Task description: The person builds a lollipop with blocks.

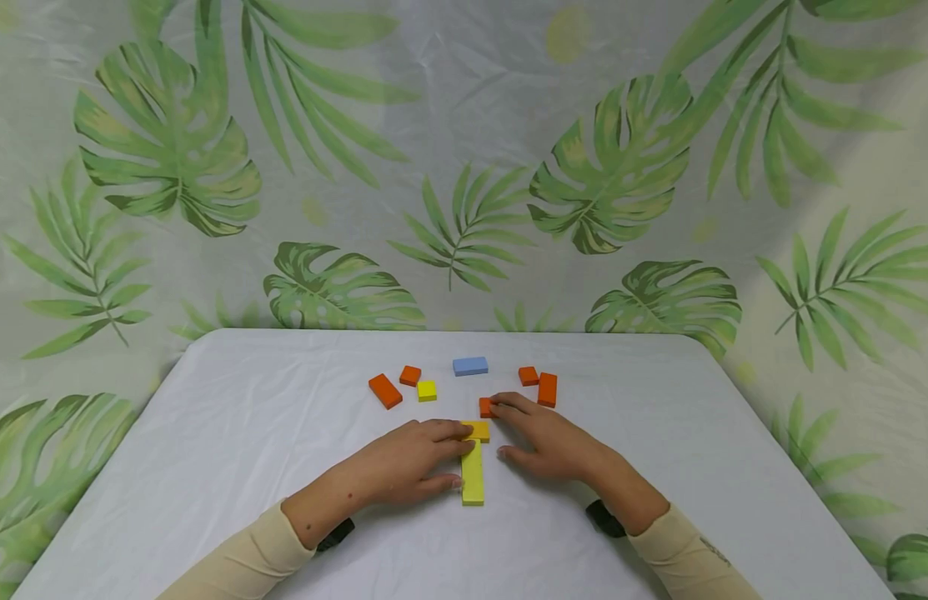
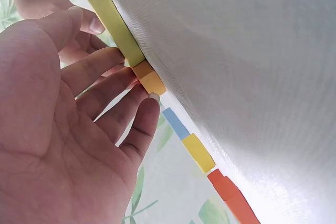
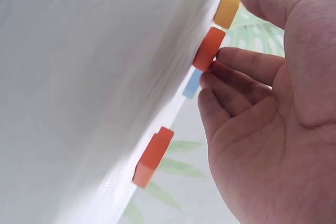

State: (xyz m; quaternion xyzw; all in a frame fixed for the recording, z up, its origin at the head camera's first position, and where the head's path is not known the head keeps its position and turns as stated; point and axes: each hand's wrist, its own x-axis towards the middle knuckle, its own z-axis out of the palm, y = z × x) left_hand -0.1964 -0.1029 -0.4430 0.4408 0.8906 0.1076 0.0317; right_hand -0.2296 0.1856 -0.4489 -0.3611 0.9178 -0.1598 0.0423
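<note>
My left hand (image 1: 411,465) lies beside a long yellow block (image 1: 473,487), its fingers reaching over that block's far end and an amber block (image 1: 480,431) set crosswise there. In the left wrist view, the fingers of this hand are extended along the amber block (image 2: 152,81). Just beyond, my right hand (image 1: 554,440) has its extended fingertips at a small orange block (image 1: 484,407). The right wrist view has those fingertips right at the side of the orange block (image 3: 209,49), while the thumb stays apart from it, near the amber block (image 3: 227,10).
Farther back on the white-covered table (image 1: 268,417) lies a blue block (image 1: 470,367). To its left are a small yellow block (image 1: 427,391), an orange cube (image 1: 410,375) and a longer orange block (image 1: 385,391). Two orange blocks (image 1: 548,389) sit to the right. A leaf-patterned curtain (image 1: 479,125) hangs behind.
</note>
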